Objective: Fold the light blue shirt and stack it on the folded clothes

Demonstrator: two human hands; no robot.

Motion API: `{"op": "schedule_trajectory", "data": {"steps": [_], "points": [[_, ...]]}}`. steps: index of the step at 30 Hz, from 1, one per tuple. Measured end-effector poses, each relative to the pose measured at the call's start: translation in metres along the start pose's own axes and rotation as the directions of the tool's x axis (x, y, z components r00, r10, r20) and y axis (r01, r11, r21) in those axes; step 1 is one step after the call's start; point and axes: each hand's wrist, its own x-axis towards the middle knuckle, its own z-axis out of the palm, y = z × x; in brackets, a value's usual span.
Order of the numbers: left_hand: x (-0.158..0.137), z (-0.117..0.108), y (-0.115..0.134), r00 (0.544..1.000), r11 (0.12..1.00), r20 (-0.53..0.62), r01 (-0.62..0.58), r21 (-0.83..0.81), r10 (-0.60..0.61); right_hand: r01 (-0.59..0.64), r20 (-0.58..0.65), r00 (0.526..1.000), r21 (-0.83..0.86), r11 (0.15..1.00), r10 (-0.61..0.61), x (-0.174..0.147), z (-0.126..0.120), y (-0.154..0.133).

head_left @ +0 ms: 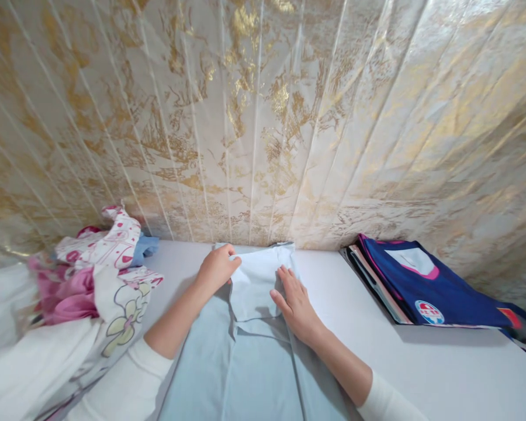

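White table (447, 368), gold-patterned sheeting (263, 117) beyond left grip (216, 267), which pinches one pale-blue garment (258, 368); right grip (297, 307) flat atop it

The table (447, 380) is white, 12 o'clock at its far edge. 1 pale blue garment (263, 374) lies lengthwise from 6 o'clock up to 12, folded over near its far end. At 9 o'clock sits a jumbled heap (76, 286), partly pink and white; at 3 o'clock, a stack (425, 295) topped with navy.
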Motion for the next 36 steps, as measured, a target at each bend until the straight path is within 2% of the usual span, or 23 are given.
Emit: {"op": "schedule_trajectory", "data": {"steps": [3, 7, 11, 13, 16, 18, 20, 22, 24, 27, 29, 30, 33, 36], "points": [[0.002, 0.004, -0.008, 0.997, 0.999, 0.061, 0.051, -0.002, -0.051, 0.007, 0.093, 0.996, -0.078, 0.997, 0.000, -0.002, -0.008, -0.012], [0.004, 0.013, -0.017, 0.995, 0.999, 0.082, 0.052, -0.013, -0.051, 0.066, 0.194, 0.981, -0.194, 0.979, -0.028, -0.004, -0.013, -0.021], [0.006, 0.013, -0.022, 0.990, 0.996, 0.126, 0.063, -0.058, -0.056, 0.105, 0.241, 0.969, -0.184, 0.977, -0.058, -0.006, -0.018, -0.020], [0.005, 0.012, -0.023, 0.986, 0.994, 0.158, 0.073, -0.075, -0.060, 0.150, 0.218, 0.968, -0.114, 0.982, -0.122, -0.007, -0.022, -0.020], [0.002, 0.006, -0.023, 0.982, 0.995, 0.183, 0.070, -0.069, -0.056, 0.295, 0.096, 0.950, 0.030, 0.955, -0.297, -0.008, -0.029, -0.023], [-0.002, -0.001, -0.021, 0.985, 0.998, 0.169, 0.044, -0.036, -0.037, 0.376, 0.042, 0.923, 0.102, 0.921, -0.382, -0.009, -0.031, -0.027], [-0.010, -0.012, -0.017, 0.992, 1.000, 0.129, -0.002, 0.017, 0.000, 0.396, 0.048, 0.913, 0.129, 0.909, -0.405, -0.009, -0.030, -0.028], [-0.021, -0.024, -0.010, 0.991, 0.994, 0.105, -0.086, 0.067, 0.079, 0.378, 0.058, 0.921, 0.113, 0.919, -0.385, -0.008, -0.027, -0.027], [-0.034, -0.034, -0.001, 0.966, 0.972, 0.154, -0.221, 0.083, 0.206, 0.348, 0.035, 0.935, 0.079, 0.934, -0.352, -0.008, -0.023, -0.024], [-0.053, -0.040, 0.013, 0.869, 0.905, 0.310, -0.421, 0.051, 0.387, 0.319, -0.032, 0.948, 0.077, 0.944, -0.318, -0.008, -0.019, -0.020], [-0.063, -0.037, 0.020, 0.819, 0.874, 0.377, -0.484, 0.051, 0.431, 0.296, -0.081, 0.955, 0.148, 0.944, -0.287, -0.008, -0.018, -0.018], [-0.066, -0.034, 0.023, 0.811, 0.867, 0.392, -0.494, 0.063, 0.433, 0.272, -0.105, 0.961, 0.201, 0.941, -0.255, -0.008, -0.018, -0.017], [-0.073, -0.023, 0.031, 0.836, 0.870, 0.377, -0.475, 0.132, 0.399, 0.180, -0.146, 0.980, 0.335, 0.925, -0.138, -0.007, -0.016, -0.013], [-0.075, -0.017, 0.038, 0.877, 0.882, 0.319, -0.430, 0.193, 0.359, 0.138, -0.165, 0.983, 0.369, 0.919, -0.082, -0.005, -0.014, -0.007]]}}
